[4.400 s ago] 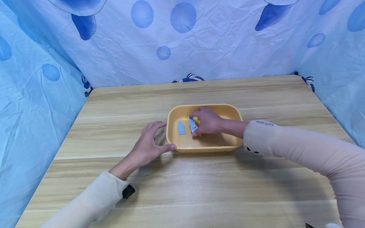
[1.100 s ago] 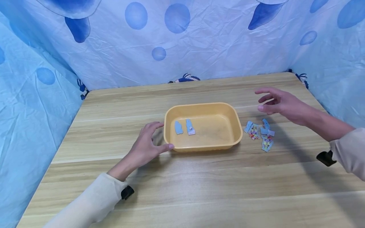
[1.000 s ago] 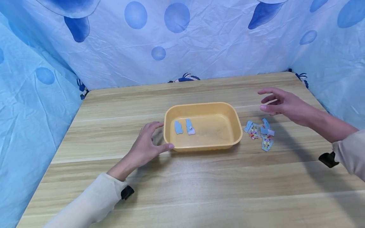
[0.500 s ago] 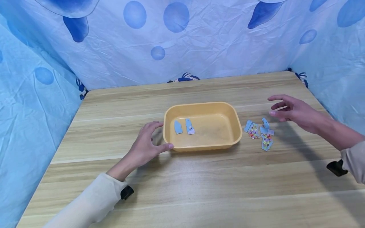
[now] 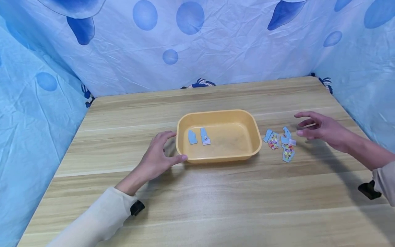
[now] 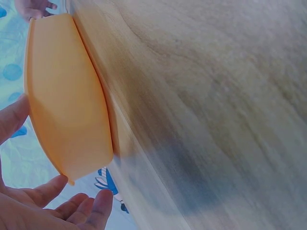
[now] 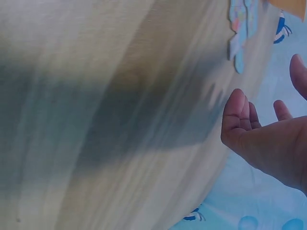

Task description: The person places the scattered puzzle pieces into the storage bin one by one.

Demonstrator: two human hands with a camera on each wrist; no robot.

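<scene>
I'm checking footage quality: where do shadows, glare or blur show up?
Head view: pale glare on the table, a shadow alongside the right forearm; left wrist view: a dark bluish shadow, wood grain softened; right wrist view: a broad shadow, printed pieces soft-edged.

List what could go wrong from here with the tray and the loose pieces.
The right hand, near the loose pieces, might scatter them, since they lie bunched on the table.
The left hand touches the left end of the yellow tray; a push might slide it into those pieces.
A jolt might also shift the two pieces inside it.
</scene>
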